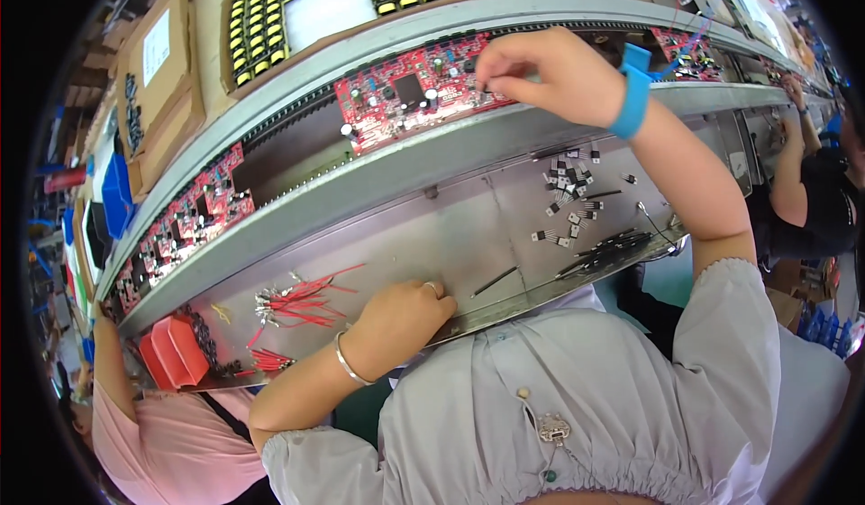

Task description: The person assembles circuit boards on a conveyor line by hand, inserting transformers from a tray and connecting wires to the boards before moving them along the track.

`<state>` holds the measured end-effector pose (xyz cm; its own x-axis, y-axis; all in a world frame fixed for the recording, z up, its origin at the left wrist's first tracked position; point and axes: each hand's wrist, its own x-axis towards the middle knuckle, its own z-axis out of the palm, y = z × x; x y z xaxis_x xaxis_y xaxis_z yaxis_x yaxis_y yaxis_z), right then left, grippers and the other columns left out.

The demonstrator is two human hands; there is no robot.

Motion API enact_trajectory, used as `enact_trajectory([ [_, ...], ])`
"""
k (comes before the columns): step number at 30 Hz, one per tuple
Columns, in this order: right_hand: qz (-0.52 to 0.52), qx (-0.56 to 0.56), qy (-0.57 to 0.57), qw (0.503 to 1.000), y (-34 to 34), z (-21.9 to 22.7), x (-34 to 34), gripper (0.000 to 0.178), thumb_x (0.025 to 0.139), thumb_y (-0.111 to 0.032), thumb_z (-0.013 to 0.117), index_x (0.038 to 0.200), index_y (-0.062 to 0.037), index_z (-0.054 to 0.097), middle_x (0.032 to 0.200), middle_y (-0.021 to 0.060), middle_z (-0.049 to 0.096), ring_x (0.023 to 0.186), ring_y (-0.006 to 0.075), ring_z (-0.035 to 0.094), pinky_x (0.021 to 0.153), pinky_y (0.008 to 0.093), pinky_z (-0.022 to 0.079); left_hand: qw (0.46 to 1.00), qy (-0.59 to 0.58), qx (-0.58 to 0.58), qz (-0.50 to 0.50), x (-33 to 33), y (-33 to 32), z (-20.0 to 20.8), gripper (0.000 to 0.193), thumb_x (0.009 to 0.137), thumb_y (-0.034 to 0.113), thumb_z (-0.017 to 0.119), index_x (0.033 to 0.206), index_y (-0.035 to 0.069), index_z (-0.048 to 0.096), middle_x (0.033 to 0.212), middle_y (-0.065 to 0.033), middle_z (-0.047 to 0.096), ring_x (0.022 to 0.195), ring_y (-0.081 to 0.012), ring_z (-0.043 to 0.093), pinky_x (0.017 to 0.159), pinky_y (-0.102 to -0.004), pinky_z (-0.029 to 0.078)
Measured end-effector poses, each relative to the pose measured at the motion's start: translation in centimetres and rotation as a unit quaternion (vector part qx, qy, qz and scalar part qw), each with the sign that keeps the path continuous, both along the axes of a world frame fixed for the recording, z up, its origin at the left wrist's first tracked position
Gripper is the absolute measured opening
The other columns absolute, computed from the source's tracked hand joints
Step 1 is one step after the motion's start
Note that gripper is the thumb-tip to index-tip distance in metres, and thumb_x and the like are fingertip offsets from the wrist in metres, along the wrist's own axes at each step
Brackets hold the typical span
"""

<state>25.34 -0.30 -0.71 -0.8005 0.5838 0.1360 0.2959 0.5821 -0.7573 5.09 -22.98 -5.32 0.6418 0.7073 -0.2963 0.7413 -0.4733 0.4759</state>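
Observation:
My right hand (545,72), with a blue wrist strap, is over the right end of a red circuit board (378,95). Its thumb and forefinger are closed in a pinch at the board; whatever they grip is too small to make out. The board sits between the conveyor's metal rails and bears a large black part and several small components. My left hand (405,320) is curled into a fist at the near edge of the metal tray (423,235); anything inside it is hidden. A single black sleeve-like stick (495,282) lies to its right, and red wires (302,302) to its left.
In the tray lie black three-legged transistors (568,181), thin black leads (604,254) and a red bin (174,352). More red boards (185,221) stand along the conveyor. Beyond it is a box of yellow-black coils (257,27). Co-workers sit on both sides.

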Motion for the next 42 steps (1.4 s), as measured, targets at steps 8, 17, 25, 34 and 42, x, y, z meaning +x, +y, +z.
enact_trajectory([
  [8,0.051,0.179,-0.052,0.981,1.2,-2.2,-2.0,0.01,0.078,-0.008,0.062,0.087,-0.0044,0.062,0.081,0.0062,0.063,0.076,0.0232,0.06,0.072,0.0342,0.046,0.999,0.022,-0.041,0.022,-1.0,0.1,1.2,0.007,0.073,0.01,0.057,0.079,0.007,0.06,0.078,-0.0092,0.06,0.07,-0.0269,0.062,0.059,-0.0364,0.05],
  [17,0.017,0.279,-0.097,0.955,0.0,-2.6,-2.0,0.002,0.078,-0.013,0.063,0.08,-0.0145,0.062,0.079,-0.0027,0.062,0.077,0.0145,0.057,0.078,0.0303,0.032,0.997,0.005,-0.078,-0.004,-1.9,0.1,-0.3,0.007,0.074,0.011,0.057,0.078,0.006,0.06,0.079,-0.0109,0.06,0.072,-0.0292,0.06,0.061,-0.0386,0.048],
  [25,0.026,0.351,-0.066,0.934,0.2,-3.3,-2.2,0.005,0.073,-0.013,0.063,0.072,-0.0152,0.059,0.073,-0.0019,0.058,0.077,0.0163,0.056,0.076,0.0339,0.033,0.996,0.011,-0.086,0.004,-2.0,0.5,0.0,0.006,0.073,0.007,0.058,0.078,0.005,0.059,0.078,-0.0125,0.059,0.071,-0.0319,0.059,0.062,-0.04,0.047],
  [34,0.181,0.17,-0.098,0.964,-4.9,0.1,1.5,0.033,0.071,-0.023,0.068,0.098,-0.0123,0.054,0.093,0.0068,0.053,0.085,0.0276,0.056,0.069,0.043,0.046,0.945,-0.155,0.15,0.248,-3.4,4.0,4.6,0.014,0.074,-0.003,0.063,0.086,0.003,0.064,0.082,-0.009,0.063,0.068,-0.0211,0.06,0.061,-0.0275,0.047],
  [42,0.181,0.124,-0.269,0.938,-10.3,-3.8,6.1,0.022,0.072,-0.018,0.062,0.089,-0.0098,0.052,0.084,0.0071,0.051,0.077,0.0269,0.057,0.062,0.0411,0.048,0.881,-0.136,0.356,0.28,-5.6,10.2,4.2,0.011,0.072,0.002,0.068,0.082,0.004,0.065,0.078,-0.0081,0.064,0.072,-0.0251,0.061,0.066,-0.0309,0.048],
])
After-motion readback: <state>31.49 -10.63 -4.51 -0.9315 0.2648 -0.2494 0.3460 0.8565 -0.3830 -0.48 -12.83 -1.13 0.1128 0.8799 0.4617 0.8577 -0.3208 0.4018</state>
